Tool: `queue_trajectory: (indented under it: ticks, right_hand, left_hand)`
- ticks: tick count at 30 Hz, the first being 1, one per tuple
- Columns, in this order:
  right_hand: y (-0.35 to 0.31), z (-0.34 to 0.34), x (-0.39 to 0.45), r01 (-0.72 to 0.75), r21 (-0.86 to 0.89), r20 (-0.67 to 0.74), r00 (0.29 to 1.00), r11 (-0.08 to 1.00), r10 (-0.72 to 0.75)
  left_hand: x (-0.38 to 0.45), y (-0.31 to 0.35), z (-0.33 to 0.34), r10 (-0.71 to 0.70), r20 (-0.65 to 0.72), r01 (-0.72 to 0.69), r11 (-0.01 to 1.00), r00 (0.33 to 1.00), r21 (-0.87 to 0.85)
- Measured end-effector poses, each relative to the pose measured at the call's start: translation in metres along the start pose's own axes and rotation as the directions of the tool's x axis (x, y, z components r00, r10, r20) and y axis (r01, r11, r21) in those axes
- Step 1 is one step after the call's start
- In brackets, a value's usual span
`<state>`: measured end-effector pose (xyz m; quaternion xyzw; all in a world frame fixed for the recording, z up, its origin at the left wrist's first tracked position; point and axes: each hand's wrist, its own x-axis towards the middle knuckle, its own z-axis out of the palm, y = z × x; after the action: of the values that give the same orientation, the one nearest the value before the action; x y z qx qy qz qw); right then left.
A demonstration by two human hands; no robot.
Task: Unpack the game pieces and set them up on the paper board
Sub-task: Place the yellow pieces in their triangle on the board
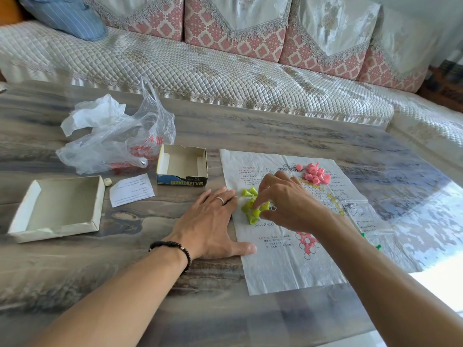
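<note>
Here our right hand (283,199) pinches one yellow piece (265,205) from the yellow pile (250,207) at the left edge of the paper board (288,266), while our left hand (210,221) lies flat and open on the bench (225,316), pressing that edge. The pink pieces (314,174) lie heaped at the board's far side, well apart from both hands; the box (182,166) and its lid (59,209) hold nothing.

A grey, wood-grained table (75,271) with a glossy top stands before a sofa (200,71) with a quilted cream cover and pink patterned back cushions (235,33). A blue striped pillow (62,13) lies at the sofa's left end. Bright daylight glares on the table's right edge.
</note>
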<state>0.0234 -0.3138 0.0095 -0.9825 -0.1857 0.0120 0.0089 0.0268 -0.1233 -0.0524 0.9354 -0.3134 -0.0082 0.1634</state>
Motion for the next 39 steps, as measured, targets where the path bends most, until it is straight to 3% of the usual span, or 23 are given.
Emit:
queue_trajectory:
  ticks: [4, 7, 12, 18, 24, 39]
  right_hand:
    - [0.002, -0.004, 0.003, 0.003, 0.081, -0.092, 0.996, 0.997, 0.005]
    - [0.008, -0.016, 0.002, -0.038, 0.224, -0.214, 0.973, 0.974, 0.087]
    - [0.019, -0.031, -0.006, -0.14, 0.443, -0.186, 0.952, 0.886, 0.244]
    - [0.027, -0.027, -0.013, -0.241, 0.344, -0.149, 0.94, 0.907, 0.306]
    - [0.029, -0.021, -0.012, -0.234, 0.137, -0.044, 0.969, 0.963, 0.242]
    - [0.028, -0.014, -0.007, -0.179, 0.008, -0.01, 0.984, 0.984, 0.179]
  left_hand:
    - [-0.001, 0.0, 0.0, 0.002, -0.006, -0.002, 1.0, 1.0, -0.011]
    - [0.0, 0.0, -0.001, 0.013, -0.011, -0.013, 1.0, 1.0, -0.006]
    - [0.0, -0.001, 0.0, 0.01, -0.005, -0.01, 1.0, 1.0, -0.009]
    - [0.0, 0.0, -0.001, 0.003, 0.006, -0.003, 1.0, 1.0, 0.005]
    - [-0.001, 0.0, -0.002, 0.005, 0.005, -0.005, 1.0, 1.0, 0.008]
    - [-0.001, 0.0, 0.0, -0.001, -0.001, 0.001, 1.0, 1.0, -0.016]
